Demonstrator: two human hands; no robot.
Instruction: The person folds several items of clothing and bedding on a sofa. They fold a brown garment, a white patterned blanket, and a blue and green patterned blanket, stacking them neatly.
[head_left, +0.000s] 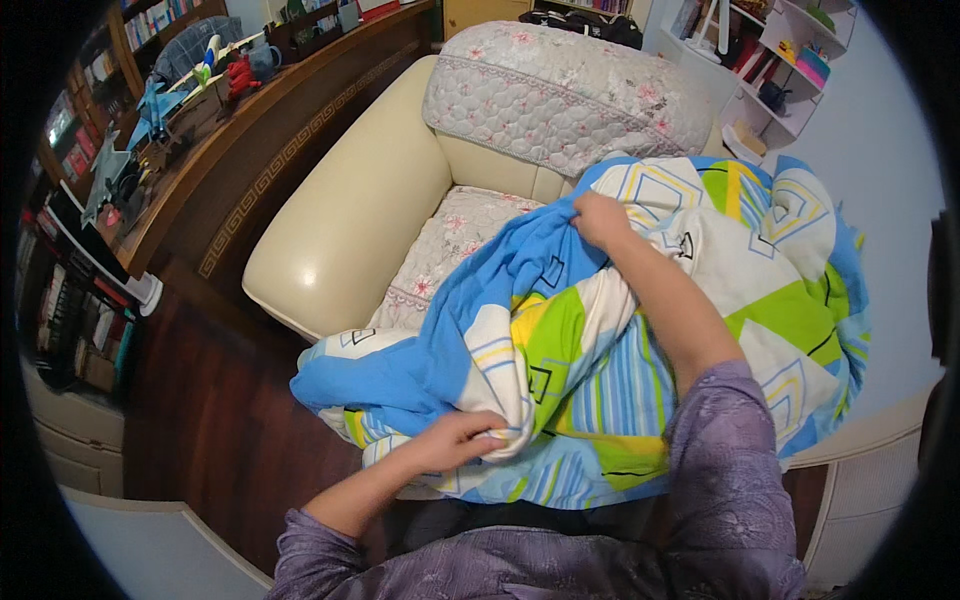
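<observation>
A large patterned fabric cover (622, 375), blue, green, white and yellow, lies bunched over the seat and right arm of a cream leather armchair (345, 202). Near the front of the chair, my left hand (461, 442) pinches a white fold of the cover between thumb and fingers. My right hand (600, 219) reaches farther out and grips the blue part close to the backrest, its fingertips partly hidden in the cloth. A quilted floral cover (540, 97) hangs over the backrest, and a matching floral seat pad (454, 232) shows beside the bunched fabric.
To the left runs a wooden desk (247, 157) with model aircraft (154, 109) and a red figurine (241, 77) on top. White corner shelves (784, 82) with small items stand at the back right. Dark wooden flooring (217, 405) shows at the lower left.
</observation>
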